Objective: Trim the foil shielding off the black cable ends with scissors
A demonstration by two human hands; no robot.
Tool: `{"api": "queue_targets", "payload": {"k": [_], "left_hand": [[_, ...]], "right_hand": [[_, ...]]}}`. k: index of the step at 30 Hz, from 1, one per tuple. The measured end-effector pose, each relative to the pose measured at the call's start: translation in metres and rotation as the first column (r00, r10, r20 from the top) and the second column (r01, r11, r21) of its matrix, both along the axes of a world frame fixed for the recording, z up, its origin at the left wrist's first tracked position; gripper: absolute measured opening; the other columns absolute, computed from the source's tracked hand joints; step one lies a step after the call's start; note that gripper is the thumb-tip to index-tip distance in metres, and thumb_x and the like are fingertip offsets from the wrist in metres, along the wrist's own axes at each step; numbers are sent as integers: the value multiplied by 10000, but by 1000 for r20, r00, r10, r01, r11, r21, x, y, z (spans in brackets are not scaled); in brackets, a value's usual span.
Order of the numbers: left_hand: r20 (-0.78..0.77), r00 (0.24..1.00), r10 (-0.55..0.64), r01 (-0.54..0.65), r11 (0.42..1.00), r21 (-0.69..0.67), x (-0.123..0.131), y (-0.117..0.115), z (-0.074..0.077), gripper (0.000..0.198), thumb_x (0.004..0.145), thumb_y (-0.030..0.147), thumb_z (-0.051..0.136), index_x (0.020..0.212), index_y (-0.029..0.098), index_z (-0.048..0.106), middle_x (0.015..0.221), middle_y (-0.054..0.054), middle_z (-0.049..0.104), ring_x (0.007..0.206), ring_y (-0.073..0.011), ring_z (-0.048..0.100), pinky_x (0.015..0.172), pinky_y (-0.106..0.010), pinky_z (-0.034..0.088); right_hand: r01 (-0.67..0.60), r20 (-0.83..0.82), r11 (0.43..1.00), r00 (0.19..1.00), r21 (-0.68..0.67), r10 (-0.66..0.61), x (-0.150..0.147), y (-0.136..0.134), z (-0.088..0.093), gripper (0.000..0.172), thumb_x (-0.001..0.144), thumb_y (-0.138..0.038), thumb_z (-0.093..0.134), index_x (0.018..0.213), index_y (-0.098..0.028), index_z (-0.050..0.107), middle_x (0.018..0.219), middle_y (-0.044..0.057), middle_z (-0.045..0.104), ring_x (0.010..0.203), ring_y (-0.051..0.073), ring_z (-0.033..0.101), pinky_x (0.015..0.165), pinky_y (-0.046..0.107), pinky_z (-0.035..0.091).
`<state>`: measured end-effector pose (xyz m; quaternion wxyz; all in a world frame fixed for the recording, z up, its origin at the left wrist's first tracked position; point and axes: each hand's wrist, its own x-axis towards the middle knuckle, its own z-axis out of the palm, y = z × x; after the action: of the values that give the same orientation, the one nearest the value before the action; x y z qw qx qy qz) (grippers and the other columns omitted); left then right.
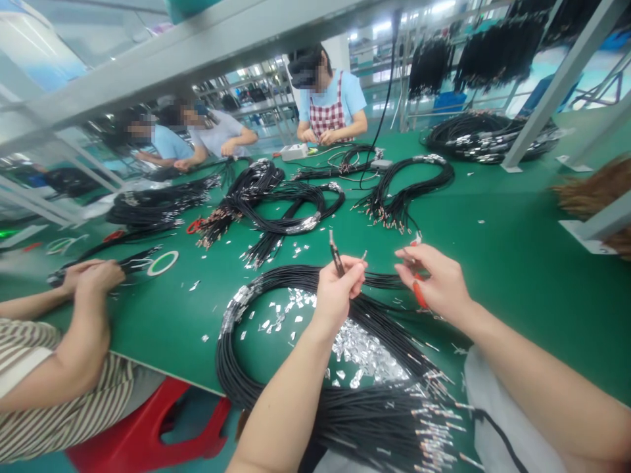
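My left hand (340, 289) is closed on a black cable, whose stripped, silvery end (332, 242) points up from the fist. A short bare tip shows between thumb and forefinger. To its right, my right hand (436, 279) is curled around red-handled scissors (419, 292); the blades are mostly hidden by the fingers. The two hands are apart. Below them a large coil of black cables (231, 348) lies on the green table, its stripped ends (438, 427) fanned out near my lap. Scraps of silver foil (365, 355) are heaped inside the coil.
More cable bundles (296, 203) lie across the table, with a roll of tape (162, 263) at left. A co-worker's hands (96, 276) are at the left edge. Several people work opposite. A metal post (557, 85) stands at right; a red stool (148, 427) is below.
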<state>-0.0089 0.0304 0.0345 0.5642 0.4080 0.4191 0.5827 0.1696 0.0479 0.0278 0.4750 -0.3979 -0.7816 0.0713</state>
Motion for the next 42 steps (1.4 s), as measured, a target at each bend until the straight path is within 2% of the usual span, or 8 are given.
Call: {"api": "queue_targets", "payload": {"k": [5, 16, 23, 31, 33, 36, 39, 42], "left_hand": [[-259, 958, -126, 138, 990, 30, 10, -5, -9, 199, 688, 309, 671, 684, 135, 575, 571, 25, 512, 507, -64, 414, 503, -206, 319], [-486, 834, -262, 334, 940, 67, 4, -5, -6, 106, 614, 178, 599, 597, 143, 500, 565, 35, 441, 568, -92, 369, 543, -206, 315], [-666, 706, -241, 366, 929, 53, 5, -6, -15, 55, 637, 128, 527, 586, 146, 518, 581, 25, 469, 585, -113, 407, 561, -214, 350], [-511, 784, -351, 425, 905, 31, 1, -6, -5, 68, 666, 160, 615, 663, 137, 552, 649, 1, 544, 611, -114, 468, 607, -233, 388], [-482, 806, -343, 406, 914, 28, 0, -6, -3, 71, 672, 157, 624, 663, 137, 557, 647, 3, 541, 603, -106, 474, 605, -232, 387], [-482, 821, -306, 380, 923, 61, 0, -5, -3, 61, 689, 172, 638, 678, 138, 588, 648, -1, 550, 606, -106, 488, 612, -240, 389], [-480, 853, -205, 325, 928, 181, 0, -5, -4, 71, 706, 197, 648, 680, 145, 606, 660, -9, 567, 626, -117, 509, 625, -251, 400], [-489, 872, 8, 187, 919, 348, 1, -4, -5, 82, 738, 204, 627, 679, 154, 601, 670, -10, 572, 647, -122, 522, 635, -252, 406]], "right_hand": [[-263, 226, 928, 952, 264, 206, -2, -7, 7, 278, 846, -94, 462, 1059, -225, 583, 947, 81, 673, 896, 212, 582, 794, 401, 466], [-233, 553, 898, 833, 372, -13, -11, -25, 18, 227, 884, -103, 448, 801, -175, 647, 592, 32, 555, 585, 155, 456, 581, 310, 353], [-196, 656, 965, 754, 172, 36, -15, -39, 17, 166, 857, -94, 470, 777, -159, 601, 715, 69, 632, 672, 183, 544, 642, 317, 398], [-274, 322, 937, 886, -218, 333, -2, -29, 20, 235, 734, -18, 440, 865, -186, 540, 785, 39, 607, 694, 161, 552, 603, 272, 434], [-262, 127, 890, 936, -372, 329, -2, -26, 21, 202, 708, -22, 447, 799, -198, 488, 712, -3, 560, 615, 134, 503, 553, 249, 406], [-408, -286, 737, 911, -539, 296, -5, -20, 20, 159, 723, -104, 529, 736, -210, 411, 641, -46, 490, 562, 105, 454, 539, 237, 393], [-657, -673, 489, 718, -573, 177, -10, -12, 12, 238, 710, -176, 616, 774, -216, 391, 648, -54, 512, 568, 101, 496, 578, 255, 426], [-827, -855, 257, 518, -499, 6, -17, -14, 5, 321, 666, -176, 655, 814, -229, 375, 634, -65, 537, 539, 106, 528, 553, 258, 426]]}}
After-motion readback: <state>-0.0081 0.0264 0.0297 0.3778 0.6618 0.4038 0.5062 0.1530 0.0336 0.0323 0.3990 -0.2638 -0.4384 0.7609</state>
